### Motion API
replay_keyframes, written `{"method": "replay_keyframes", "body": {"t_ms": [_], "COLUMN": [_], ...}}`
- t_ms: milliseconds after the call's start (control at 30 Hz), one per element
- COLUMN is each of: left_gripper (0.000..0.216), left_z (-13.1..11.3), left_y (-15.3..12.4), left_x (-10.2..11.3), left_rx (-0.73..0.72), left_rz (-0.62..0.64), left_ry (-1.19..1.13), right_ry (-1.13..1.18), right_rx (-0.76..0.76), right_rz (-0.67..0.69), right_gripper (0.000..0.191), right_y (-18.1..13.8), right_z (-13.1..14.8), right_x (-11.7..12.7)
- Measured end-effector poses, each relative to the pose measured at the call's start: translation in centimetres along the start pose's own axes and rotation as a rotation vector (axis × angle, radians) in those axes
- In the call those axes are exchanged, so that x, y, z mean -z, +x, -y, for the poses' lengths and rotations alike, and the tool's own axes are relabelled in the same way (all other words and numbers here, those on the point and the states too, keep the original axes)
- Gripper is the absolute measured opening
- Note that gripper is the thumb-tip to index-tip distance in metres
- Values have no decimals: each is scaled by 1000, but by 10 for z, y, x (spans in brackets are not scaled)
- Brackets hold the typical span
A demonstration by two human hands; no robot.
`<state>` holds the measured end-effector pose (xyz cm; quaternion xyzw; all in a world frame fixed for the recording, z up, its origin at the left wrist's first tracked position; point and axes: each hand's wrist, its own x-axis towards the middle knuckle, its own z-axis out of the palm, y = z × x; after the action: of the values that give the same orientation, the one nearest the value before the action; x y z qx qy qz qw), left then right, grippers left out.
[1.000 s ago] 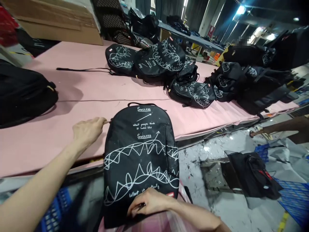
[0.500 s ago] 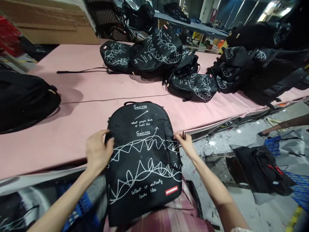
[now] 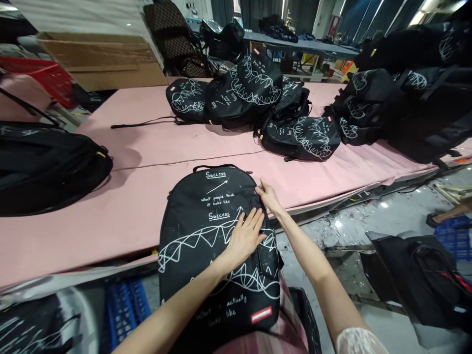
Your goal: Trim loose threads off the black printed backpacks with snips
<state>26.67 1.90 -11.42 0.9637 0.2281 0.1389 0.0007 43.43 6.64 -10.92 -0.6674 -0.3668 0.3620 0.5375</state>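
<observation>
A black backpack (image 3: 191, 216) with white handwriting, zigzag scribbles and a red label leans upright against the table's front edge, resting on my lap. My left hand (image 3: 246, 235) lies flat on its front panel, fingers stretched out beside the vertical zip at the right. At the backpack's upper right edge is my right hand (image 3: 268, 197), its fingers closed in a pinch. A thin dark tool, too small to name, pokes up from that hand. Whether the fingertips also grip the backpack's seam, I cannot tell.
Several similar black backpacks (image 3: 300, 137) lie on the pink-covered table (image 3: 147, 196), with a bigger pile (image 3: 398, 108) at the right. Another black bag (image 3: 47, 169) sits at the left. A cardboard box (image 3: 106, 61) stands behind. Below right, a black bag (image 3: 416, 275) rests near the littered floor.
My left hand has moved from the backpack's left edge across onto its front panel and flattened there. My right hand has slid up along the right edge.
</observation>
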Motion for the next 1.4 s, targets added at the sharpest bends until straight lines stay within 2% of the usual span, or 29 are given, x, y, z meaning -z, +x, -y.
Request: {"method": "replay_keyframes", "body": {"t_ms": [133,233,400,533,633,733,833,1033,1133,1267,1333,1400], "left_gripper": [49,41,31,27,38,46,47,48,47,48,48,44], "left_z": [0,16,72,99,103,106,112,125,126,126,126,126], "left_y": [-4,8,73,122,138,143,144,145,145,141,138,132], "left_x": [1,9,37,37,24,14,10,5,2,5,8,12], "left_rx": [-12,-51,-44,-219,-258,-210,-163,-34,-6,-12,-36,-53], "left_rz": [29,38,-111,12,78,110,154,132,125,108,100,72], "left_ry": [7,-57,-47,43,47,-6,-44,-59,-81,-126,-123,-110], "right_ry": [236,331,370,328,382,456,434,130,211,389,403,366], "right_rx": [-72,-103,-101,-36,-15,-72,-121,-44,-15,-149,-211,-203], "right_rz": [38,66,89,74,99,137,172,307,285,235,220,199], "right_gripper": [39,44,39,30,30,30,31,28,31,35,37,38], "right_y": [5,3,-16,-28,-27,-25,-30,-63,-75,-80,-81,-81], "right_z": [-11,-15,-14,-16,-18,-20,-21,-24,-29,-37,-41,-43], "right_x": [-12,-10,3,5,2,-2,3,30,28,18,17,18]}}
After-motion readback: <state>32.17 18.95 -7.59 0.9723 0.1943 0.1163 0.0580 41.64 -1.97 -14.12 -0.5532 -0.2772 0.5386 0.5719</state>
